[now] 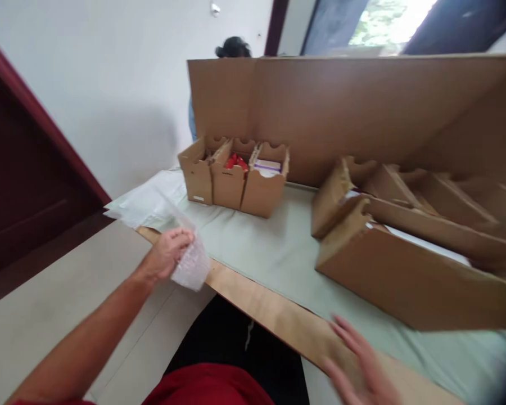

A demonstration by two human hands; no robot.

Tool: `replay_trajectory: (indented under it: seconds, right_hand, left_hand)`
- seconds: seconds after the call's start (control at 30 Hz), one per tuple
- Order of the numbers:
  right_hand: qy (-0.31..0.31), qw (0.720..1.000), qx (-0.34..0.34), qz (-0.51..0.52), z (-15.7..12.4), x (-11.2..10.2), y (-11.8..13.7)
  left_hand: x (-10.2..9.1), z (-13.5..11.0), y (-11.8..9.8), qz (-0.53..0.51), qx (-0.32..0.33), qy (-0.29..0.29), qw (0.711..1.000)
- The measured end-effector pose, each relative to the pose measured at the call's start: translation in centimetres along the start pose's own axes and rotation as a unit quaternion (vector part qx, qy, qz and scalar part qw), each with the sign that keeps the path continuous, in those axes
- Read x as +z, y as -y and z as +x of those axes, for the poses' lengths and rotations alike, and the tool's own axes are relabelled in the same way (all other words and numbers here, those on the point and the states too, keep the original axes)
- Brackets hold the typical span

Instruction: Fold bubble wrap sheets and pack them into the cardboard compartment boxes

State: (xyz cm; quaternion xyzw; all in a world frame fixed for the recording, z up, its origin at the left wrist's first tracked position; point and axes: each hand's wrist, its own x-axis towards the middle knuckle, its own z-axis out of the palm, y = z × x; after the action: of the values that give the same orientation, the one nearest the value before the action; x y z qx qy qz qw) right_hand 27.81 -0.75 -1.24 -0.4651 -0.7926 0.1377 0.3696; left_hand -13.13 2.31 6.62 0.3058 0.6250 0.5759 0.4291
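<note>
My left hand [167, 252] is closed on a piece of clear bubble wrap [194, 268], pinching it between thumb and fingers. The bubble wrap hangs over the front edge of the table, and part of it rises above the hand. Behind it, more translucent plastic packaging [143, 197] lies at the table's left end. Over the wooden front edge [253, 295], my right hand [362, 368] is open with its fingers apart, somewhat smeared by motion. Nothing shows in that hand.
Several cardboard bins [223, 183] stand on the pale green cloth [293, 236], one holding something red [236, 161], another a white-and-purple box [267, 166]. Larger bins [396, 270] fill the right. A tall cardboard panel [341, 107] rises behind; a person's head [234, 48] shows above it.
</note>
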Motion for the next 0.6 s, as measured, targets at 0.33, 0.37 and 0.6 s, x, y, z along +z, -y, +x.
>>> replay_trajectory:
  seconds: [0.33, 0.37, 0.6]
  right_hand:
    - [-0.148, 0.943, 0.231, 0.191, 2.2, 6.2, 1.2]
    - [-0.162, 0.932, 0.252, 0.204, 2.4, 5.2, 0.5]
    - [-0.212, 0.880, 0.331, 0.268, 1.7, -1.3, -3.3]
  left_hand:
    - [17.3, -6.7, 6.6, -0.078, -0.051, 0.250, 0.964]
    - [17.0, -6.8, 6.8, -0.040, -0.020, 0.250, 0.967]
    - [11.2, -6.0, 8.0, 0.289, 0.288, 0.091, 0.909]
